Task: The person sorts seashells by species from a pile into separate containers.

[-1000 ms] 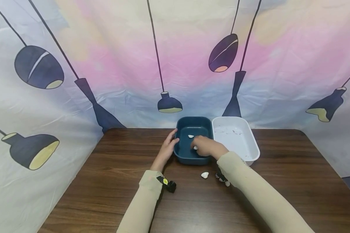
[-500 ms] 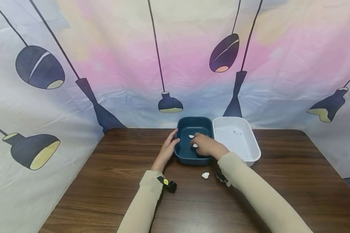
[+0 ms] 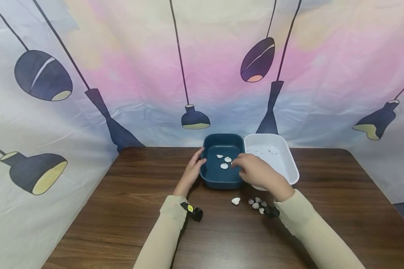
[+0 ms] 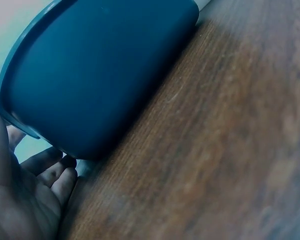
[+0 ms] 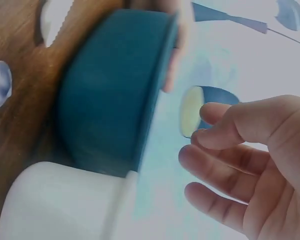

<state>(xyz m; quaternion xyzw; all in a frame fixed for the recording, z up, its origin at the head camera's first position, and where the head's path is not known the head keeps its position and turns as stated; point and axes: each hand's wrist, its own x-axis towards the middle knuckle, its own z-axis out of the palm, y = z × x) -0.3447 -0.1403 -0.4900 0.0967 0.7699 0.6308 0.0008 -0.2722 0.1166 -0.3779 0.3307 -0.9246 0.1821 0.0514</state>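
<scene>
Partway through: some in, several out

The right hand (image 3: 260, 172) has nothing visible between its loosely bent fingers, above the right edge of the deep teal-blue rectangular container (image 3: 222, 184). The left hand (image 3: 190, 172) touches that container's left side with relaxed fingers, not gripping. Inside lie three small white seashells (image 3: 224, 166), apart from one another; a fourth pale bit shows by the right fingertips, too covered to identify. Still outside, on the dark brown wood-grain tabletop (image 3: 121, 209), are one larger white seashell (image 3: 235, 201) and a cluster of small grey-white shells (image 3: 255, 206); these seem to be what is left. The white rectangular container (image 3: 292, 164) holds only specks.

Half a second ago the right hand reached farther into the blue container, and only two shells showed there; the left hand is unchanged.
</scene>
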